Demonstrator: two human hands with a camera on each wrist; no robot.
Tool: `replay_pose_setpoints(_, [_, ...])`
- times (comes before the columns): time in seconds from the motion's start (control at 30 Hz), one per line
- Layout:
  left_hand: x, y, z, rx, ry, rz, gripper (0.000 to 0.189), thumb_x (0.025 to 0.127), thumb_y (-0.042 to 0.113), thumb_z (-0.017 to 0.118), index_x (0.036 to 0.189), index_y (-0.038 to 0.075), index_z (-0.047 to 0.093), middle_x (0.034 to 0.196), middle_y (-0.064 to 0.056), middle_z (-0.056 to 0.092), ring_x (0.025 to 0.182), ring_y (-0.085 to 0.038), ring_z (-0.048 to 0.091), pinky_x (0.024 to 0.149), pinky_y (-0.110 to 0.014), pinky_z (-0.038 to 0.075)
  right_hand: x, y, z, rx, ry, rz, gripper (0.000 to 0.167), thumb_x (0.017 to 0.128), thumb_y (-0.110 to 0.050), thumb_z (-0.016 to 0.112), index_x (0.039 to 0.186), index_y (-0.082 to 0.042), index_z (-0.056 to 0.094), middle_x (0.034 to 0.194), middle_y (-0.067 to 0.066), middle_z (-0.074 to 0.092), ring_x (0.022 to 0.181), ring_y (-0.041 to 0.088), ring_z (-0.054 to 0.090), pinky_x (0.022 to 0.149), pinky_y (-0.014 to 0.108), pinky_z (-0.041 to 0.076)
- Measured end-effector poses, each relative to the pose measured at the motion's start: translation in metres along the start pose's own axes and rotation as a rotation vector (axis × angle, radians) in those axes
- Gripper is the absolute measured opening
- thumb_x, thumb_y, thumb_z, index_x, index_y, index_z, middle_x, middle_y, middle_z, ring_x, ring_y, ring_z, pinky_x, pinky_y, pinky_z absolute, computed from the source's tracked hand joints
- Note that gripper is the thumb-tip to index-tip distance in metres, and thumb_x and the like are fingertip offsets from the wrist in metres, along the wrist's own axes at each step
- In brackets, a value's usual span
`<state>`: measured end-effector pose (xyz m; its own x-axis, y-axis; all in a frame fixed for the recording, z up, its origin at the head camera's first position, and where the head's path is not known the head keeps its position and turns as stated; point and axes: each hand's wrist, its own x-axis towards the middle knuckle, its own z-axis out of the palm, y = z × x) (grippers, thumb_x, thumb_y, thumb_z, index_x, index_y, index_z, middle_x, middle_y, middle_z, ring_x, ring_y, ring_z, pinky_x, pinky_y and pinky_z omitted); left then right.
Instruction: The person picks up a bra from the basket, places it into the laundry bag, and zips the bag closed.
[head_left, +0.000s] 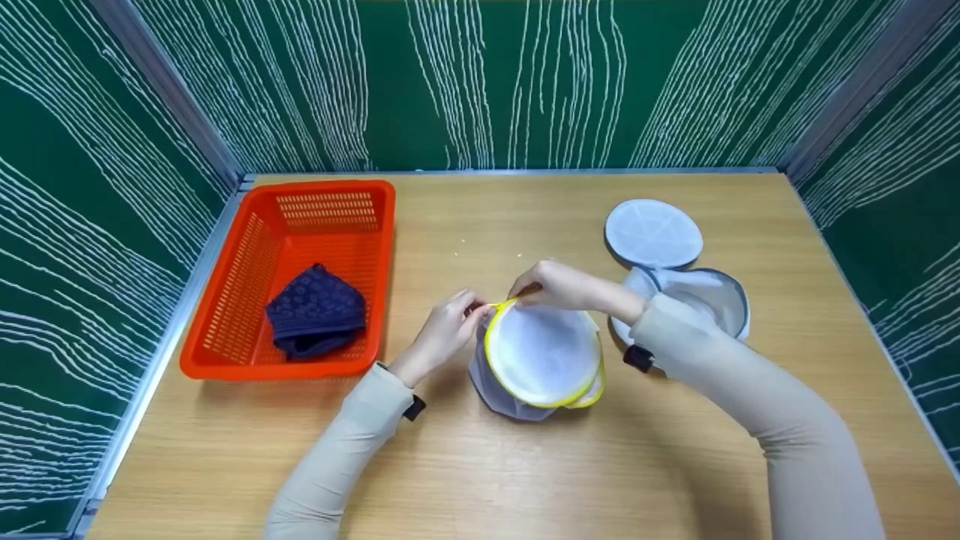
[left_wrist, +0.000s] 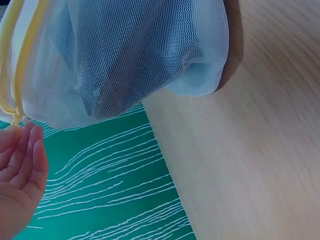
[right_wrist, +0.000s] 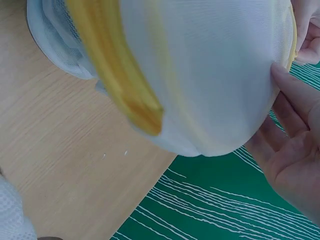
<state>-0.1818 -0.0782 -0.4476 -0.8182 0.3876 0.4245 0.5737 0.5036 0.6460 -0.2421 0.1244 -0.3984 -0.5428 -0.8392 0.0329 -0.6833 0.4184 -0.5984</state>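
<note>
Left hand: pinching a yellow tip at the rim of a white mesh bag, thumb meeting fingers. Right hand: gripping the same rim just beside, thumb lying on the white mesh and fingers curling behind it in the right-wrist view.

Bag position: near the middle of the desk, between an orange basket and a grey mesh bag. Its round white face is tilting upward, with yellow trim running round the edge; greyish mesh sides are bulging below. Whether its underside is fully touching the desk, cannot tell.

Left side: orange basket standing on the desk, a navy patterned cloth item lying inside, toward the near right.

Right side: grey mesh bag lying with its dark-edged mouth gaping, partly hidden by the right sleeve. A round grey panel is touching its far edge; whether they are joined, cannot tell.

Green panels with white wavy lines are standing behind.
</note>
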Motion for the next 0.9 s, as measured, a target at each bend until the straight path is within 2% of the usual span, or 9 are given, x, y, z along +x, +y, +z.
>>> replay_pose_setpoints(0.27, [-0.005,0.004,-0.002,-0.021,0.002,0.094,0.009,0.086,0.007,0.055,0.083,-0.002,0.056,0.077,-0.009,0.057,0.069,-0.015,0.053,0.062,-0.020,0.047,-0.010,0.002,0.004,0.043,0.040,-0.019,0.017,0.082,-0.010,0.061,0.094,0.001,0.067,0.090,0.012,0.067,0.081,0.019,0.063,0.069,0.028,0.051])
replay_pose_setpoints(0.5, [-0.007,0.008,-0.003,-0.037,0.001,0.129,0.011,0.086,0.009,0.054,0.083,-0.001,0.057,0.078,-0.008,0.058,0.070,-0.014,0.054,0.063,-0.019,0.047,-0.014,0.001,0.005,0.086,0.052,-0.034,0.019,0.082,-0.011,0.061,0.095,0.001,0.067,0.091,0.012,0.066,0.083,0.020,0.062,0.070,0.028,0.051])
replay_pose_setpoints(0.8, [-0.019,0.007,-0.007,0.019,0.063,0.206,0.003,0.081,0.001,0.060,0.081,-0.001,0.058,0.076,-0.008,0.057,0.069,-0.014,0.055,0.063,-0.019,0.048,-0.027,0.011,0.002,0.132,0.115,0.039,0.020,0.082,-0.014,0.061,0.094,0.000,0.068,0.091,0.011,0.067,0.083,0.020,0.062,0.068,0.026,0.050])
replay_pose_setpoints(0.9, [-0.023,0.007,-0.008,0.025,0.066,0.203,0.003,0.080,0.000,0.061,0.081,0.000,0.058,0.076,-0.007,0.058,0.069,-0.014,0.055,0.063,-0.019,0.048,-0.031,0.004,0.000,0.145,0.134,0.079,0.020,0.082,-0.012,0.061,0.095,0.002,0.067,0.092,0.013,0.066,0.085,0.023,0.062,0.070,0.029,0.051])
